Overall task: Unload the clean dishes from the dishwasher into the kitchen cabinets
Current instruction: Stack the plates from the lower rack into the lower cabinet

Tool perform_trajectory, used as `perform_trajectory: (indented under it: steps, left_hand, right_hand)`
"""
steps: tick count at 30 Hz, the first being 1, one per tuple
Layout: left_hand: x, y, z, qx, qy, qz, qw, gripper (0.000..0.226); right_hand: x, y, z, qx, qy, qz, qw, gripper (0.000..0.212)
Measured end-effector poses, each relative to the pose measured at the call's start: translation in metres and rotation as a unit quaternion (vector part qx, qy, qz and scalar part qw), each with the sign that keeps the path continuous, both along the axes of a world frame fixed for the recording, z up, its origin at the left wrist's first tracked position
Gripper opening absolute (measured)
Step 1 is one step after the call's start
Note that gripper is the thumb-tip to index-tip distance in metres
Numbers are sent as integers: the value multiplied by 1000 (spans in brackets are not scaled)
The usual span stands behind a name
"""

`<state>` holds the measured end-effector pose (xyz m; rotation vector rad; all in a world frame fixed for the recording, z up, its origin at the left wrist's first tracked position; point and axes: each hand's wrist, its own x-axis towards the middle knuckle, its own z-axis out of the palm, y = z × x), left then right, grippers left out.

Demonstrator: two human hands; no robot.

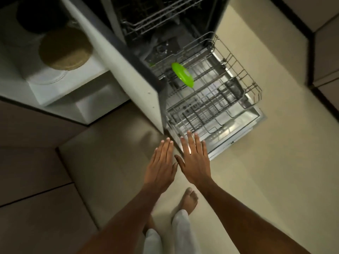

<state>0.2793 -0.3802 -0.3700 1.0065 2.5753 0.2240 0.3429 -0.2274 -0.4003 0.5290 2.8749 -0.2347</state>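
Both bare forearms reach forward, the left hand (161,165) and right hand (195,160) flat, palms down, fingers extended together, thumbs nearly touching, holding nothing.

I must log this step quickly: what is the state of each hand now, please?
Left hand: open, fingers flat, holding nothing.
Right hand: open, fingers flat, holding nothing, in front of the lower rack.

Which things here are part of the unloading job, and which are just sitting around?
Part of the job:
- green plate, on edge in the lower rack
- upper rack, looks empty
- left hand and right hand, both open and empty

Just there:
- woven mat on the shelf
- dark round item behind it
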Motion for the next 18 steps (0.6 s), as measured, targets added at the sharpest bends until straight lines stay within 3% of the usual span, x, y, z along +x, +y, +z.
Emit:
perform_trajectory:
  steps: [5, 9, 18]
  left_hand:
    - [-9, 70, 3, -20, -7, -1, 1000, 74]
    - [-29, 124, 13, -16, 6, 63, 998, 79]
    - [-86, 245, 8, -7, 10, 91, 996, 84]
  right_hand:
    - [19, 78, 11, 8, -6, -55, 998, 76]
    - [23, 136, 24, 13, 4, -78, 997, 76]
    - [-20, 220, 22, 7, 13, -104, 994, 78]
